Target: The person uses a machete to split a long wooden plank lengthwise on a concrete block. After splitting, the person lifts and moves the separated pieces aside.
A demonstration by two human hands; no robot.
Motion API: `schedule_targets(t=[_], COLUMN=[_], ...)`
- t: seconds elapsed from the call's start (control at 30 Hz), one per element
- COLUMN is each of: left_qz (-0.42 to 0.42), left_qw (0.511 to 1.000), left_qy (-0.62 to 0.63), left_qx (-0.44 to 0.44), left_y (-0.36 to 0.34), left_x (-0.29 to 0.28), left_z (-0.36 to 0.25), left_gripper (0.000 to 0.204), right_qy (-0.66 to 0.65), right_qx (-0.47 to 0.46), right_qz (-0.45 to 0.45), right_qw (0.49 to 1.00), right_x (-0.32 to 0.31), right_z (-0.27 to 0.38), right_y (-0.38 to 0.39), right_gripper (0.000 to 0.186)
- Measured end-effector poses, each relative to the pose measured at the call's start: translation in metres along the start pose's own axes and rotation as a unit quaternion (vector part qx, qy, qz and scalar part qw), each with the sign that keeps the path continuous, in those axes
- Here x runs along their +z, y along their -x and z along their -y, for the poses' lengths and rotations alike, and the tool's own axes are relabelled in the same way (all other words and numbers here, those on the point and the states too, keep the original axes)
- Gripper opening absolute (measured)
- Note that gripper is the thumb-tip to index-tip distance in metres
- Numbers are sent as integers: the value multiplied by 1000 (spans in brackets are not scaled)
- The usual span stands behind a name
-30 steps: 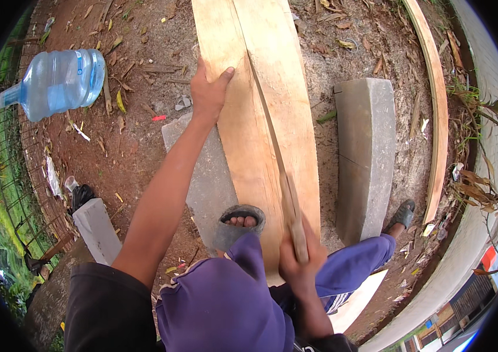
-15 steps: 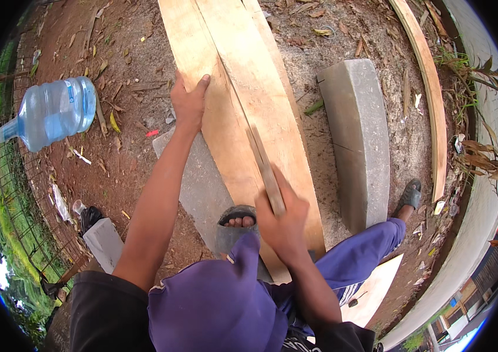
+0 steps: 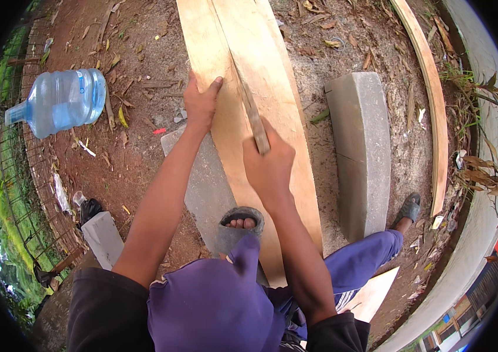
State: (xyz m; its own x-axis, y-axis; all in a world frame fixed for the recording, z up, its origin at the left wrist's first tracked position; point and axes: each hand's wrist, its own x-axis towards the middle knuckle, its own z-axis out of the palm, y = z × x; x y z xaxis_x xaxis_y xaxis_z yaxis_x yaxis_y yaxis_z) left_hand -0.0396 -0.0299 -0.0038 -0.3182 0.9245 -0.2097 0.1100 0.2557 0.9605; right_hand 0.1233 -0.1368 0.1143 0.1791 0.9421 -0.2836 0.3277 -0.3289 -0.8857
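My left hand (image 3: 201, 102) grips the left edge of a long pale plywood board (image 3: 278, 88), thumb on top. My right hand (image 3: 268, 164) is closed around the wooden handle of a narrow tool (image 3: 252, 112), apparently a saw seen edge-on, set in the lengthwise slit down the board. My left foot in a grey sandal (image 3: 240, 232) presses on the board's near part. Under the board's left side lies a grey concrete slab (image 3: 196, 182).
A concrete block (image 3: 360, 158) stands right of the board, beside my other foot (image 3: 407, 208) and a long timber strip (image 3: 434, 105). A plastic water jug (image 3: 61, 102) lies left, near wire mesh, a black bag (image 3: 89, 208) and another block (image 3: 101, 240). A pale wall runs along the right.
My right hand and the tool have travelled forward along the slit, away from my body. My left hand keeps its grip on the edge. The view has shifted slightly.
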Motion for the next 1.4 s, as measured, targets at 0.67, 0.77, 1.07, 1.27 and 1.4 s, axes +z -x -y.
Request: schedule_targets(t=[0.67, 0.77, 1.07, 1.27, 1.4], left_qz=[-7, -9, -11, -5, -1], left_qw=[999, 999, 999, 999, 998], left_qy=[15, 26, 1, 0, 50], left_qx=[37, 44, 36, 38, 29], left_y=[-8, -4, -9, -6, -6], left_x=[-7, -4, 6, -8, -3], left_z=[10, -1, 7, 5, 2], left_gripper=[54, 46, 55, 54, 47], right_qy=[21, 122, -7, -11, 126], right_qx=[20, 25, -8, 52, 56], right_qz=[-11, 35, 0, 1, 22], right_qw=[1000, 992, 1000, 999, 990], right_x=[-53, -120, 8, -48, -127], right_z=[-8, 5, -5, 0, 10], right_y=[110, 208, -24, 94, 220], right_gripper=[53, 58, 44, 51, 59])
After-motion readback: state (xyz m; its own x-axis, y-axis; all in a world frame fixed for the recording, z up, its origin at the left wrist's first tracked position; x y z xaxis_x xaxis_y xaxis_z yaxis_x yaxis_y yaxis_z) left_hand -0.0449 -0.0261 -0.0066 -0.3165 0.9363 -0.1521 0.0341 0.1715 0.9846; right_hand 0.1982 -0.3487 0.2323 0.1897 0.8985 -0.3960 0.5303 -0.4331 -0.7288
